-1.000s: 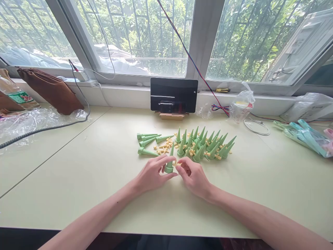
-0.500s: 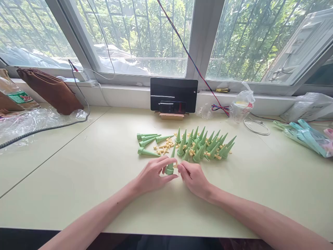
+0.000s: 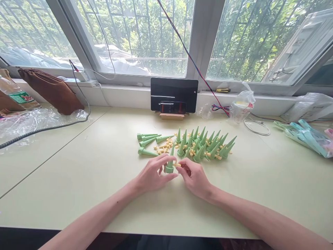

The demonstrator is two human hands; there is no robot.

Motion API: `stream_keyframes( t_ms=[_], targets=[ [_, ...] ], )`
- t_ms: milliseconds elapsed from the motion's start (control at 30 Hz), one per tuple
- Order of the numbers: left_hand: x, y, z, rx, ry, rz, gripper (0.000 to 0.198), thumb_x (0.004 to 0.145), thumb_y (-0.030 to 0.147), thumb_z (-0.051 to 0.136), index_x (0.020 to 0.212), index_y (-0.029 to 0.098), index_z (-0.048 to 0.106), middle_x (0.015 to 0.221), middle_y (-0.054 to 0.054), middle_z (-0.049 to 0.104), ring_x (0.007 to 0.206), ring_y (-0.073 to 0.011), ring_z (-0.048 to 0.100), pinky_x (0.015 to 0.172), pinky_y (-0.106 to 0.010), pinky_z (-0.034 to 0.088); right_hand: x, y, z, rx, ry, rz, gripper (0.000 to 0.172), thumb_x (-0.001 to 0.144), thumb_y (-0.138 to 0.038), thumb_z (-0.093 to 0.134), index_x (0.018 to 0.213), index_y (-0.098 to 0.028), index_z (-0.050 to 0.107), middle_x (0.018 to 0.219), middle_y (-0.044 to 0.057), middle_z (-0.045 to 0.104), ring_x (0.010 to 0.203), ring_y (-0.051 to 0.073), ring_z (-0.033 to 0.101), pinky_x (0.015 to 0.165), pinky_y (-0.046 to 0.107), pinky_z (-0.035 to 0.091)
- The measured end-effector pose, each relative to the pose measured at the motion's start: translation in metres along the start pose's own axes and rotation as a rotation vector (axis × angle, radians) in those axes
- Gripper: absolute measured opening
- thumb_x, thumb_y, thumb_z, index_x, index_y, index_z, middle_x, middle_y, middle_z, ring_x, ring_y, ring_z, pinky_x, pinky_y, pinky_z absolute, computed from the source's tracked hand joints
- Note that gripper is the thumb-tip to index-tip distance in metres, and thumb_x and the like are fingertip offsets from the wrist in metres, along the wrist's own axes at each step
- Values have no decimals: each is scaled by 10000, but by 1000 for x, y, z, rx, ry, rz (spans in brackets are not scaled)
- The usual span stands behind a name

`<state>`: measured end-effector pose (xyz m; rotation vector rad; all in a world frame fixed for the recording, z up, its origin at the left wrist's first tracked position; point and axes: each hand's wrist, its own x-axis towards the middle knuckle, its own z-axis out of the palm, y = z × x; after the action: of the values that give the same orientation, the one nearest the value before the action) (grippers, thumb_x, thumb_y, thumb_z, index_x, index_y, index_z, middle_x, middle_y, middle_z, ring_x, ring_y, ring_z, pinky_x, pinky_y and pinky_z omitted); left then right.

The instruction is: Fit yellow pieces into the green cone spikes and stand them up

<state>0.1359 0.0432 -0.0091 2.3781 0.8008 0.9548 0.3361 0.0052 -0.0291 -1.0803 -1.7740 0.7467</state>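
Far left, a brown pouch (image 3: pixel 52 91) slumps against the window sill, with a dark cable trailing across the pale worktop (image 3: pixel 85 180) beside it. Towards the middle, a few lying cones (image 3: pixel 147 140) rest on their sides in a loose row, and just right of them is a scatter of loose yellow bits (image 3: pixel 163 147).

In front of these, the left hand (image 3: pixel 153 175) has thumb and fingers pinched round the base of a green cone (image 3: pixel 170 164), holding it upright with its foot on or just above the worktop. The right hand (image 3: pixel 195 178) meets it from the other side, its fingertips closed on a small yellow piece (image 3: pixel 177 165) held against the cone's lower flank.

Behind the right hand, a crowd of standing cones (image 3: pixel 205 144) points upward, packed close, with yellow pieces showing among their bases. I'd judge most of the batch is handled: the upright ones look done, one is in hand, and the few lying ones and spare yellow bits remain.

Farther right sit a knotted plastic bag (image 3: pixel 240 104) and some teal packets (image 3: pixel 307 137).
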Motion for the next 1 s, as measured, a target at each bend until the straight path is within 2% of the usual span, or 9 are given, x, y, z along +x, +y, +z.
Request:
stream_keyframes(
  t_ms=[100, 200, 500, 767, 867, 1000],
  targets=[
    [1, 0, -1, -94, -13, 9, 272, 927, 193, 594, 1198, 210, 599, 1027, -65, 668, 770, -122, 597, 571, -202, 514, 0, -1, 0, 21, -11, 8, 161, 993, -305, 482, 914, -189, 560, 711, -9, 577, 558, 111, 441, 539, 241, 367],
    [2, 0, -2, -147, -12, 11, 247, 949, 148, 542, 1180, 205, 611, 1017, -67, 670, 852, -139, 623, 608, -208, 524, 0, -1, -1, 26, -28, 12, 192, 997, -322, 477, 873, -196, 551, 689, -15, 555, 546, 111, 426, 524, 238, 351],
    [3, 4, -1, -125, 2, 29, 222, 946, 136, 548, 1145, 194, 627, 956, -63, 665, 829, -144, 602, 654, -247, 509, -2, 4, 0, -25, -76, -16, 354, 1045, -356, 366, 735, -209, 450, 624, -37, 435, 540, 111, 373, 535, 245, 315],
    [5, 4, -1, -188, -21, 1, 217, 930, 126, 552, 1119, 192, 638, 953, -63, 685, 836, -149, 605, 631, -246, 496, 0, 4, 1, -51, -78, -9, 411, 1054, -386, 342, 709, -202, 467, 598, -36, 441, 528, 110, 385, 535, 247, 321],
    [4, 4, 0, -209, -7, -23, 224, 927, 138, 557, 1125, 198, 642, 997, -68, 696, 858, -150, 619, 633, -242, 506, 0, 0, -1, -40, -73, 8, 373, 1049, -378, 375, 761, -198, 529, 615, -33, 476, 530, 108, 398, 538, 247, 333],
    [4, 5, 0, -231, 23, -99, 274, 937, 192, 559, 1204, 220, 616, 1047, -66, 689, 922, -154, 632, 676, -239, 541, 1, -5, -2, -20, -58, 16, 218, 1019, -359, 461, 969, -193, 594, 727, -8, 599, 528, 106, 415, 521, 248, 350]
  ],
)
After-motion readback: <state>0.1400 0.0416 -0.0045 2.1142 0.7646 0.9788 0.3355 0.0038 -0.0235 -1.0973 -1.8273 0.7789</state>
